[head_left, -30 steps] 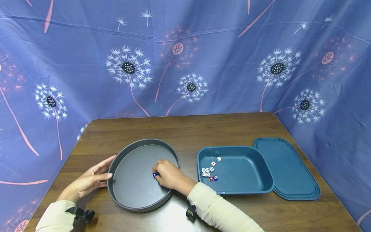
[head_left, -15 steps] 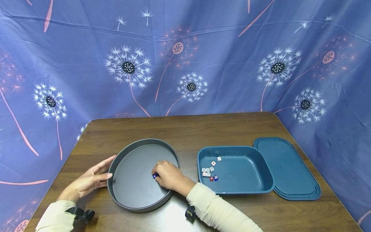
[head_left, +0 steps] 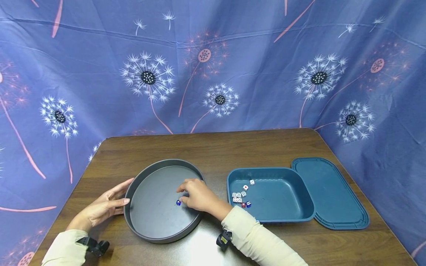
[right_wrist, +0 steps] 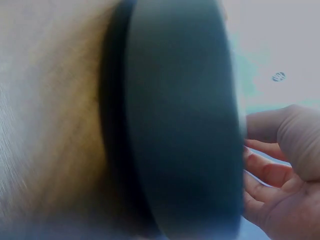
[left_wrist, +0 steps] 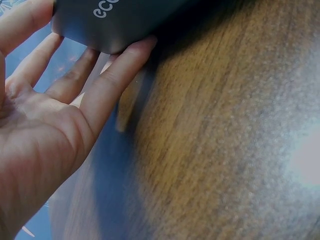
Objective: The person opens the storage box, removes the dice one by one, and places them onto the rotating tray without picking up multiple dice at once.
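A blue die [head_left: 178, 203] lies on the floor of a dark grey round pan [head_left: 156, 221], just left of my right thumb. My right hand [head_left: 199, 195] hovers over the pan's right side, thumb and fingers spread apart with nothing between them. At the left, my left hand [head_left: 103, 207] holds the pan by its rim, thumb tip at the edge and fingers along the outer wall. The left wrist view shows those fingertips [left_wrist: 145, 44] against the pan's lettered wall [left_wrist: 100, 25]. In the right wrist view the pan's wall [right_wrist: 185, 120] hides my right fingertips.
Right of the pan stands a teal rectangular container [head_left: 283, 220] with several dice at its left end: white dice [head_left: 239, 194], a red die [head_left: 243, 204] and a blue die. A teal lid [head_left: 336, 195] lies by its right side on the wooden table [head_left: 213, 147]. A patterned cloth hangs behind.
My right hand has let go of the blue die and drawn up and to the right, leaving it on the pan floor. The left hand and the pan have stayed put.
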Tool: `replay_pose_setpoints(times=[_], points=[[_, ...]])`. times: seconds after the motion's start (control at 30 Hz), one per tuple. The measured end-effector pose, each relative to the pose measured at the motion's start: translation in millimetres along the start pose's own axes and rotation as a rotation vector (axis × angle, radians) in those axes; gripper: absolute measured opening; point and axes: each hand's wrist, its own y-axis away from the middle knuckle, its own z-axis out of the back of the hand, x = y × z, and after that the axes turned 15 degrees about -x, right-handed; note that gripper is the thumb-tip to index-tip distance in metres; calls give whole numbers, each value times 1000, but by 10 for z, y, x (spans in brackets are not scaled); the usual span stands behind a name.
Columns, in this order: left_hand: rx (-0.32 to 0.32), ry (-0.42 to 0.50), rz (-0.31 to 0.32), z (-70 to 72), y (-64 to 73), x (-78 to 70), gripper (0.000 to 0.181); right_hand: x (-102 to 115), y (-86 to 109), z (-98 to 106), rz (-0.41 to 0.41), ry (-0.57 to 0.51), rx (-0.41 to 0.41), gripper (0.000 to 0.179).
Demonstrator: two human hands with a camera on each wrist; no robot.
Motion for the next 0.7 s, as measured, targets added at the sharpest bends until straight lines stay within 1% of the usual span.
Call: replay_pose_setpoints(times=[0.13, 0.33, 0.6, 0.7], points=[[8, 17, -2, -2, -5, 6, 68, -48, 11, 190, -14, -12, -20, 24], [35, 39, -2, 8, -7, 19, 68, -184, 94, 461, -45, -43, -80, 26], [35, 28, -1, 13, -10, 13, 68, -413, 243, 725, -100, -75, -145, 25], [39, 30, -4, 11, -18, 14, 68, -485, 317, 798, -120, -58, -160, 26]])
